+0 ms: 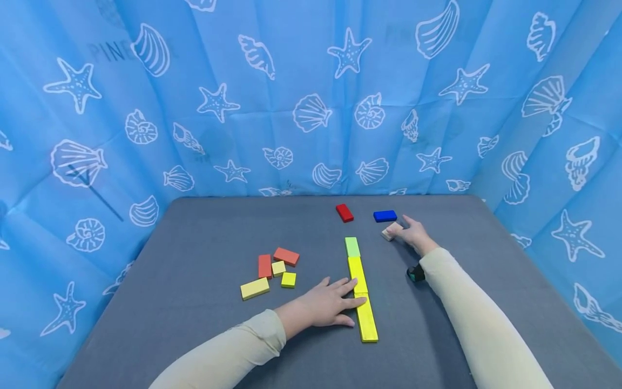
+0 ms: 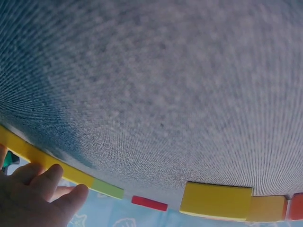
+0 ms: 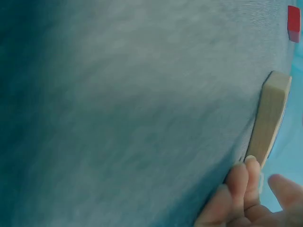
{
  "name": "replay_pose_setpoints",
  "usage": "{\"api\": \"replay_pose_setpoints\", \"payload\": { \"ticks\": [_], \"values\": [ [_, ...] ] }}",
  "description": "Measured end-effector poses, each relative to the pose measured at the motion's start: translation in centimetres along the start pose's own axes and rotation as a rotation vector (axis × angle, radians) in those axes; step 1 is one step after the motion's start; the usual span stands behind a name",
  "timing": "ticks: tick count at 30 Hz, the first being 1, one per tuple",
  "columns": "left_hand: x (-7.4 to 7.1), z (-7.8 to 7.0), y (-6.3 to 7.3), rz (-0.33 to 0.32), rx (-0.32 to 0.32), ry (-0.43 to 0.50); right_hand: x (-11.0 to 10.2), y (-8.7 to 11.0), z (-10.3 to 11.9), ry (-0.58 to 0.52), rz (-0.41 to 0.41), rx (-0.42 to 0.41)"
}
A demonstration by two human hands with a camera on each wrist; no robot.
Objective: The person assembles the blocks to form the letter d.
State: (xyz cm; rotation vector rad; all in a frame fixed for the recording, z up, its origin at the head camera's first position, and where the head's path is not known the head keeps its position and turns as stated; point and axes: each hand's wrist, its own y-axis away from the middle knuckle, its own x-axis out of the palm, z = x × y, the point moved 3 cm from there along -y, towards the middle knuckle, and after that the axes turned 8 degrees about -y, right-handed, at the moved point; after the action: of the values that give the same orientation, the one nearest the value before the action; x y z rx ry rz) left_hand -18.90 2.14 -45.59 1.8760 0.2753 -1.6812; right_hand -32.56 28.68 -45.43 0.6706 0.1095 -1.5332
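My left hand (image 1: 328, 305) lies with spread fingers, its fingertips on two long yellow blocks (image 1: 367, 324) set end to end. A light green block (image 1: 352, 246) continues their row at the far end. Farther right, my right hand (image 1: 413, 236) reaches to a plain wooden block (image 1: 387, 234). In the right wrist view its fingertips touch one end of that wooden block (image 3: 270, 118), while another finger stands apart from it. Just behind are a blue block (image 1: 385, 216) and, to its left, a red block (image 1: 344, 213).
Left of the row lie two orange-red blocks (image 1: 264, 266), a pale yellow block (image 1: 255, 289), a small cream block (image 1: 278, 268) and a small yellow block (image 1: 289, 280). A dark object (image 1: 415, 273) shows by the right wrist. A blue shell-print curtain (image 1: 311, 146) surrounds the grey table (image 1: 204, 237).
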Motion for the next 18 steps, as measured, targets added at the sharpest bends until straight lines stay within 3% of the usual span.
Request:
{"api": "replay_pose_setpoints", "payload": {
  "ticks": [12, 18],
  "values": [
    [0.3, 0.1, -0.1, -0.006, 0.001, -0.006, 0.9, -0.2, 0.3, 0.095, -0.033, 0.032],
    [0.3, 0.1, -0.2, -0.006, 0.003, 0.002, 1.3, 0.0, 0.8, -0.006, -0.101, 0.016]
  ]
}}
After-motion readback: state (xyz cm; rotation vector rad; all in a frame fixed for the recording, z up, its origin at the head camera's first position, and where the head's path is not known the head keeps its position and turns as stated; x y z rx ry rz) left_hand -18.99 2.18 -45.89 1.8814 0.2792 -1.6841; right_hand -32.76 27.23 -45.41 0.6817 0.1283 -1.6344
